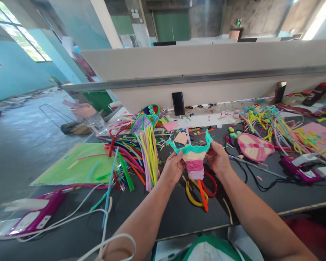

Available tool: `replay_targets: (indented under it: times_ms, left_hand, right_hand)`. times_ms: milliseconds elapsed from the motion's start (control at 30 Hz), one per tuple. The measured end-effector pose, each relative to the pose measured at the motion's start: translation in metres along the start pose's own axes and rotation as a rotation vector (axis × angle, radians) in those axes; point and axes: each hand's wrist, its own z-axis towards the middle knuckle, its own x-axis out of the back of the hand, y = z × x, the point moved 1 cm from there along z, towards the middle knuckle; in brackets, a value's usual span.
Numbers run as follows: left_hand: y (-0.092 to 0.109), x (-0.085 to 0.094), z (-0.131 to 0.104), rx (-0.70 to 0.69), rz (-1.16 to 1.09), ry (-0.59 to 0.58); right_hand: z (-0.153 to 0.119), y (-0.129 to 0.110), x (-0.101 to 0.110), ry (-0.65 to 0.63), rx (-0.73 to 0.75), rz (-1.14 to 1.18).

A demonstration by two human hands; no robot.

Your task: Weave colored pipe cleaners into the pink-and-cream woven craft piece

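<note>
Head view: the room has a light blue wall [10, 81] and a grey floor [37, 112] at the left. A white partition [206, 59] with a grey rail runs along the far side of the dark table [250, 203].

The striped piece [194, 165] is held above the near middle of the table, between both hands. Its bands run, from top to bottom, turquoise, cream, pink and lilac; the turquoise ends project upward at both corners. The left hand [175, 167] pinches the left edge, thumb in front. The right hand [216, 156] pinches the upper right edge; its exact finger placement is partly hidden.

Below the piece, a yellow loop handle [192, 197] and a red loop handle [213, 186] lie on the table. An orange strip [202, 195] extends downward in front of them.

Left of the hands are a bundle of yellow and pink strips [148, 156] and a green sheet [70, 163]. To the right is an oval pink-and-cream piece [255, 146], with a pile of coloured strips [274, 123] beyond it. A black phone [178, 104] leans upright against the partition. A purple power strip [47, 208] occupies the left end; another [301, 168] is at the right.
</note>
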Motion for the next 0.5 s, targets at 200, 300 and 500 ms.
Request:
replay_targets:
  times_ms: [200,300,500]
  left_hand:
    - [-0.0017,0.0005,-0.0002,-0.027,-0.008,-0.033]
    - [-0.0025,0.0007,-0.0002,-0.034,-0.008,-0.023]
    - [-0.0004,-0.0003,-0.0003,-0.017,-0.025,-0.029]
  right_hand:
    - [-0.0021,0.0026,-0.0011,-0.025,0.02,-0.126]
    - [-0.0012,0.0048,-0.0003,0.012,-0.021,-0.166]
    - [0.0005,0.0058,0.0009,0.06,-0.065,-0.156]
